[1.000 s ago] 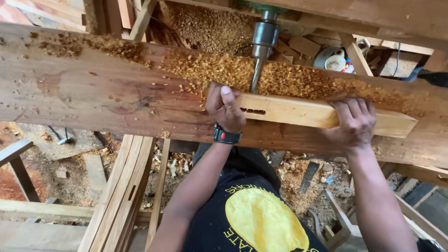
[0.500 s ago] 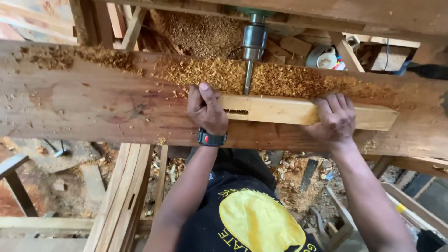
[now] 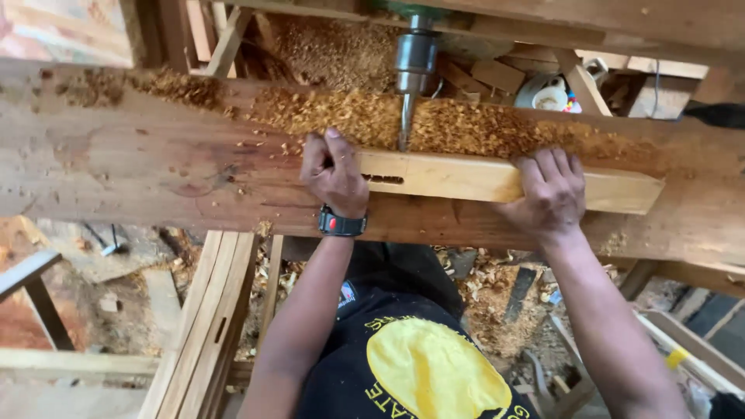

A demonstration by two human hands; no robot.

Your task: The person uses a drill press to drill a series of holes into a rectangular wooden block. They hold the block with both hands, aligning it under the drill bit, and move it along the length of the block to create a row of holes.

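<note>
— What took up most of the view?

— A broad wooden bench [image 3: 155,167] ran across it, cut off at both sides. Everything else sat relative to it: a pale wooden bar [image 3: 497,178] lay lengthwise on its top, toward the right, with a heap of wood shavings [image 3: 466,128] banked just behind the bar.

— And the hands?

— The left hand [image 3: 334,174] was curled over the bar's left end, so that end was hidden under it. The right hand [image 3: 551,194] was closed over the bar further right, fingers draped across its top. Both gripped it.

— The machine?

— Only a drill chuck [image 3: 417,58] and its bit [image 3: 404,124] showed, coming down at the bench's far edge; the body was cut off at the top. The bit's tip met the bar just right of the left hand, beside a dark slot [image 3: 382,179].

— Anything smaller?

— A black wristwatch [image 3: 341,224] on the left wrist, at the bench's near edge. Below the bench, loose planks [image 3: 206,326] leaned, partly hidden.
</note>
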